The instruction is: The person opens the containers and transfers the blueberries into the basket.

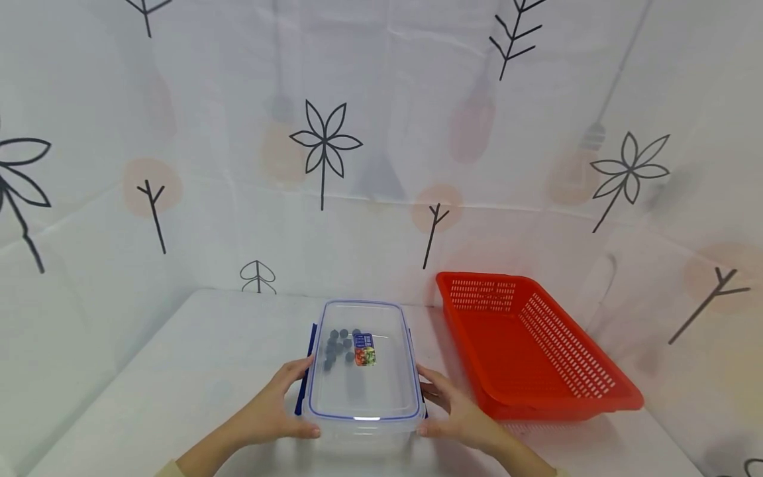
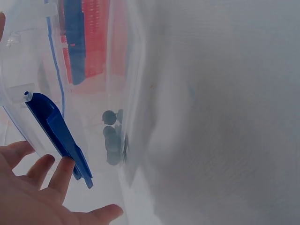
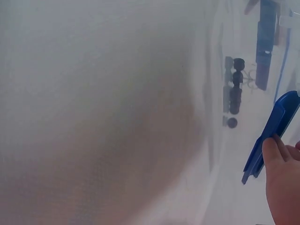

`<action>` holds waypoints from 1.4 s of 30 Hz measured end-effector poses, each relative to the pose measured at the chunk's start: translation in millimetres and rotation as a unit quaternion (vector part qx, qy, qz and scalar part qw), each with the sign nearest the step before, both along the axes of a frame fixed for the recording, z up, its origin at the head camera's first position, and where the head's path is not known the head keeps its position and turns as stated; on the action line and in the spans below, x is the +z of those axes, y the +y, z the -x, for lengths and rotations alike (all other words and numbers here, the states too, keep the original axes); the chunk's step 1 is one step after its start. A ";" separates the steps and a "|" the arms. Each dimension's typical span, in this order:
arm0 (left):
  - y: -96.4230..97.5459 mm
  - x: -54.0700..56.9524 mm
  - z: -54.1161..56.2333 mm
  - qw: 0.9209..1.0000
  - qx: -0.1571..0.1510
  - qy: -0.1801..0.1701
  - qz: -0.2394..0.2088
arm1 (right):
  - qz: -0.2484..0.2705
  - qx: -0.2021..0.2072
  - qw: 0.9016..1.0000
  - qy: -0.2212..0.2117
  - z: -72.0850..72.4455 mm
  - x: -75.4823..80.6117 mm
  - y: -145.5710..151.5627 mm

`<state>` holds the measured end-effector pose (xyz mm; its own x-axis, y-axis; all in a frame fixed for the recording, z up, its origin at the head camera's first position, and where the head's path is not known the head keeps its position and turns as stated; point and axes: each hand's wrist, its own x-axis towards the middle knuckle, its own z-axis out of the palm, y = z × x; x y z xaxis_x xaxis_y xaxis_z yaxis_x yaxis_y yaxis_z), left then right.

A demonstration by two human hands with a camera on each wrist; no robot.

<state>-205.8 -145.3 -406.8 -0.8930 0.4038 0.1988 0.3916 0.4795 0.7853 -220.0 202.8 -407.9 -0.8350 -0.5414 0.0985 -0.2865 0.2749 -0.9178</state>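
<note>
A clear plastic food storage box (image 1: 393, 391) with a blue-lined lid stands in front of me. Several small round dark balls (image 1: 339, 348) show through it, toward its left side. My left hand (image 1: 271, 404) is at the box's left side, its fingers spread and its fingertips against the blue side latch (image 2: 58, 133), which slants outward. On the opposite side, fingers of my right hand (image 1: 461, 414) touch the other blue latch (image 3: 274, 129), also angled away from the wall. Both thumbs point to the box's near corners.
A red perforated plastic basket (image 1: 495, 397) stands to the right of the box, close to my right hand. The white table (image 1: 179, 371) meets a patterned cloth (image 1: 381, 245) hanging behind it. A colourful label (image 1: 364, 350) is on the lid.
</note>
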 end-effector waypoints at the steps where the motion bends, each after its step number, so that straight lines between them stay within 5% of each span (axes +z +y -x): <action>1: 0.1 0.1 -0.2 1.000 0.003 0.003 0.002 | -0.009 -0.001 1.000 0.007 0.1 -0.7 -0.1; 14: 1.6 -1.9 0.4 0.998 0.040 0.015 0.036 | -0.032 0.000 0.997 0.074 -0.4 -3.3 -2.3; 30: -0.2 -8.5 0.2 1.000 0.027 0.016 -0.001 | -0.058 -0.022 0.995 0.075 -2.5 -4.7 -1.6; 42: -0.4 -3.0 -1.1 0.999 0.018 0.009 -0.026 | -0.065 -0.052 0.995 0.057 -3.9 3.9 -5.2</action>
<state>-204.7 -145.7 -409.7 -0.9032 0.3592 0.2350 0.3887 0.4522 0.8028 -216.1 197.7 -404.0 -0.8750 -0.4662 0.1310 -0.3502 0.4224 -0.8360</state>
